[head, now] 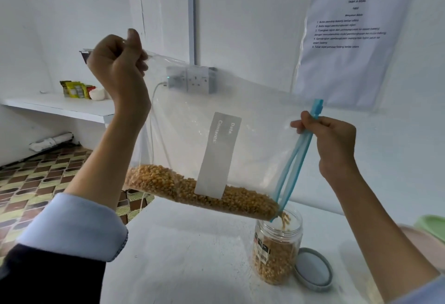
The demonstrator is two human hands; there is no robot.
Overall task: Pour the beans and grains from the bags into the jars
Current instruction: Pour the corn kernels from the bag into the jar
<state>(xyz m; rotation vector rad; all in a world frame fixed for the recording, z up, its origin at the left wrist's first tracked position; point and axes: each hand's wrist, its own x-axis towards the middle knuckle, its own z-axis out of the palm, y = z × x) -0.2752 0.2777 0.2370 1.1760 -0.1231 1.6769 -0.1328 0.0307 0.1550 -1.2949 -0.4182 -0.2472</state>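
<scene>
A large clear zip bag (252, 135) with a grey label hangs tilted over the table, yellow corn kernels (202, 190) lying along its lower edge. My left hand (118, 65) grips the bag's raised bottom corner at upper left. My right hand (332, 144) pinches the blue zip strip near the bag's mouth. Kernels spill from the open lower corner into a clear plastic jar (277, 248), which stands upright on the white table (183, 255) and is well over half full.
The jar's grey lid (313, 270) lies upside down right of the jar. Green and pink lids (431, 229) show at the right edge. A wall socket with a cable, an instruction sheet, and a shelf with packets (77, 89) are behind.
</scene>
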